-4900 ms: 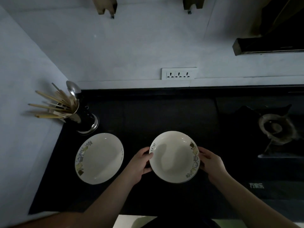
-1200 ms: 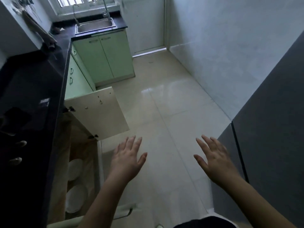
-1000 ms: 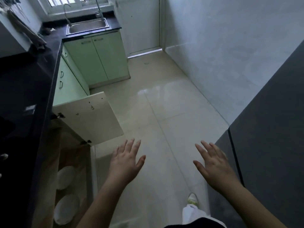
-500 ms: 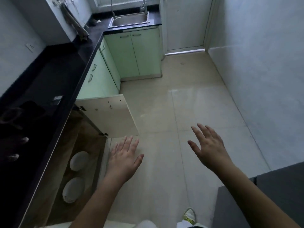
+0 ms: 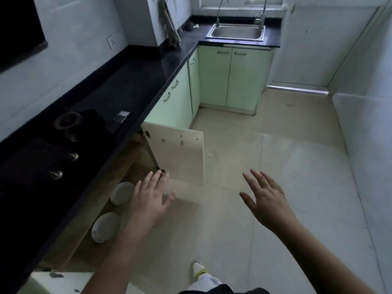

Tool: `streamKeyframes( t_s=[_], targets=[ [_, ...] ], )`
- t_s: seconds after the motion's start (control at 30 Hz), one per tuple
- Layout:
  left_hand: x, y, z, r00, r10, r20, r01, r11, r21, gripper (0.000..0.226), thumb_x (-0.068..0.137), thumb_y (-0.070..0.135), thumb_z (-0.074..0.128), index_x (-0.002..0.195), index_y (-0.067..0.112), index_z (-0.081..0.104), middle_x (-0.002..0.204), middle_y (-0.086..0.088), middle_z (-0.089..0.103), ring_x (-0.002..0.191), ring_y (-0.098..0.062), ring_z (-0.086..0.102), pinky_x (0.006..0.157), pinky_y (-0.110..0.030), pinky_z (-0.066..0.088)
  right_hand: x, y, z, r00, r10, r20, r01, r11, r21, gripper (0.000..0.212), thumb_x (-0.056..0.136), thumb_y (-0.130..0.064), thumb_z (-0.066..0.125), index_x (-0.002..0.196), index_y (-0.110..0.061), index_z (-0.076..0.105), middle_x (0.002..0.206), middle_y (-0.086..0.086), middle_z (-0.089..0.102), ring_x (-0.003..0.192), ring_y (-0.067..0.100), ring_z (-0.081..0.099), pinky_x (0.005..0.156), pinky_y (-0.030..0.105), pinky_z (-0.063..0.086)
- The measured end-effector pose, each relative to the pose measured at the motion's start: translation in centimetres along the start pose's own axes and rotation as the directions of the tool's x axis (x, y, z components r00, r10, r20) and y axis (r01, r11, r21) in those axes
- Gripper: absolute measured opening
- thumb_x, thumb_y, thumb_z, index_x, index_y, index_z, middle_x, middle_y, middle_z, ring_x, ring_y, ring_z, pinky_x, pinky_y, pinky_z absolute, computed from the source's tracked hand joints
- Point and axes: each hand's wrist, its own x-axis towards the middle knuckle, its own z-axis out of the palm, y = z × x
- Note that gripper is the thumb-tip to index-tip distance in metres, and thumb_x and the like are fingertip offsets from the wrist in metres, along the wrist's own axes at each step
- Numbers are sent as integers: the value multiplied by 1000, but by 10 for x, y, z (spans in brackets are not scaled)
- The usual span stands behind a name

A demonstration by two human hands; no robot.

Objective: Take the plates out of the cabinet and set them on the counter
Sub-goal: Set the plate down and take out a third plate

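Both hands empty, fingers spread, held apart over the floor. Left hand (image 5: pixel 151 200) hangs just beside the open cabinet (image 5: pixel 118 166); right hand (image 5: pixel 266 198) well out from the cabinet. Two plates (image 5: pixel 106 227) lie flat on the cabinet's wooden floor, one behind the other along the cabinet front, down and left of the left hand, which is nearer. Plates pale, round, glazed, smooth. Door (image 5: pixel 180 153) stands swung out beyond them. Dark glossy surface (image 5: pixel 135 81) runs above the cabinet

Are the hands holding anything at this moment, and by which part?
Nothing is held. The left hand and right hand are both open with spread fingers, above the floor beside the open cabinet.
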Motion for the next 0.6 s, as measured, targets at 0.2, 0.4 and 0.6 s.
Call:
streamKeyframes(
  t_s=[0.2,0.4,0.6],
  targets=[
    [54,-39,-11,997,-76,-24,75,997,-30,67,98,61,18,157,32,7,167,3,6,152,-16,-2,121,-42,1,76,-34,-12,995,-96,-18,95,994,-49,63,96,-56,34,152,-33,20,161,-5,19,149,19,10,118,38,15],
    [63,-64,-15,994,-110,-30,108,992,-64,65,99,60,24,157,32,12,166,3,9,152,-16,1,121,-42,2,128,-77,10,982,-179,67,181,983,-21,63,94,-57,35,151,-33,23,161,-5,22,149,20,13,118,40,18],
    [48,-97,2,957,-288,20,289,955,-62,74,92,66,9,157,30,11,166,3,11,152,-16,3,123,-45,8,186,-125,19,894,-421,150,431,902,-33,75,86,-67,13,152,-32,21,161,-2,22,148,23,14,119,45,19]
  ],
)
